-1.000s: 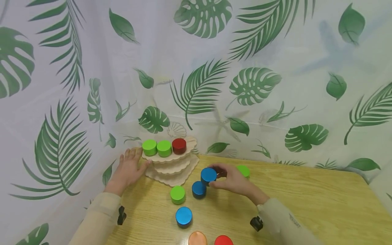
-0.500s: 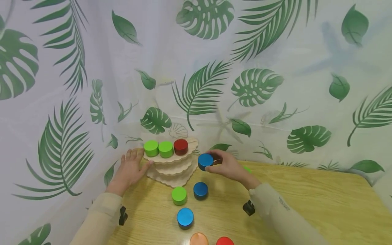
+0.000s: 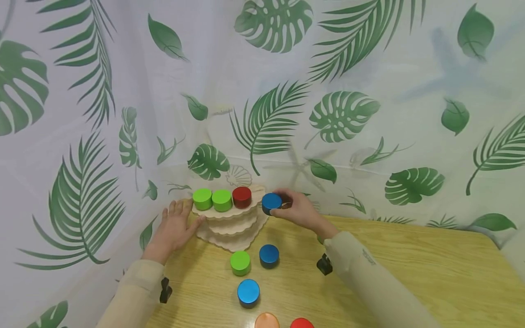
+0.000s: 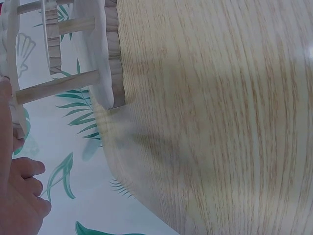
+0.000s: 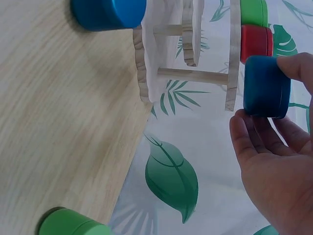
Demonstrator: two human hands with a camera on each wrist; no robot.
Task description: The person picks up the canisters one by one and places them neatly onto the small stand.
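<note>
Between the thumb and fingers of my right hand (image 3: 301, 210) is a blue round tin (image 3: 271, 203). It is just right of the top tier of the pale wooden stand (image 3: 229, 225); the right wrist view shows a narrow gap between the blue tin (image 5: 267, 87) and the tier's end. On that tier two green tins (image 3: 222, 201) and a dark red tin (image 3: 242, 197) stand in a row. My left hand (image 3: 172, 230) holds the tier's left end, thumb along the front edge. The left wrist view shows the left hand's fingers (image 4: 30, 186) beside the tier end.
On the wooden table in front of the stand are a green tin (image 3: 240, 263), a dark blue tin (image 3: 269, 256) and a brighter blue tin (image 3: 248, 293). Orange (image 3: 266, 320) and red (image 3: 301, 324) tins sit nearer. Another green tin (image 5: 73, 224) is under the right forearm. Leaf-print cloth (image 3: 348, 150) hangs behind.
My right hand has lifted the blue tin off the table area and carried it up and leftward to the top tier's right end. The left hand has stayed at the stand.
</note>
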